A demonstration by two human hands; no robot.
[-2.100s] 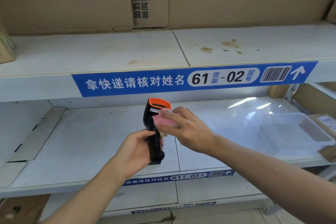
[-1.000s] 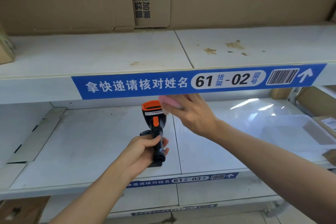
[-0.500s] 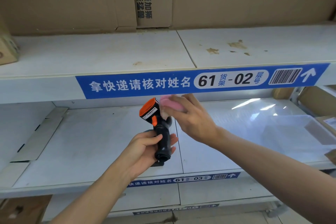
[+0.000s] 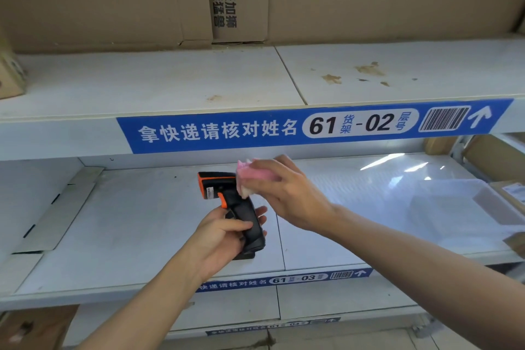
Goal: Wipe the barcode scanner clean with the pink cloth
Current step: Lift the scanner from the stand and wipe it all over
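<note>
The black barcode scanner (image 4: 227, 193) with orange trim is held up in front of the middle shelf, its head pointing left. My left hand (image 4: 218, 239) grips its handle from below. My right hand (image 4: 287, 196) holds the folded pink cloth (image 4: 252, 175) pressed against the rear right side of the scanner head. The cloth and my fingers hide that side of the head.
A white metal shelf (image 4: 142, 224) lies behind the scanner, with a clear plastic tray (image 4: 454, 207) at its right. The upper shelf edge carries a blue label strip (image 4: 284, 128). Cardboard boxes (image 4: 99, 0) stand on the upper shelf and at the far right (image 4: 508, 193).
The scanner has been turned in my left hand so its head now points left. My right hand with the cloth has shifted from the top of the head to its rear side.
</note>
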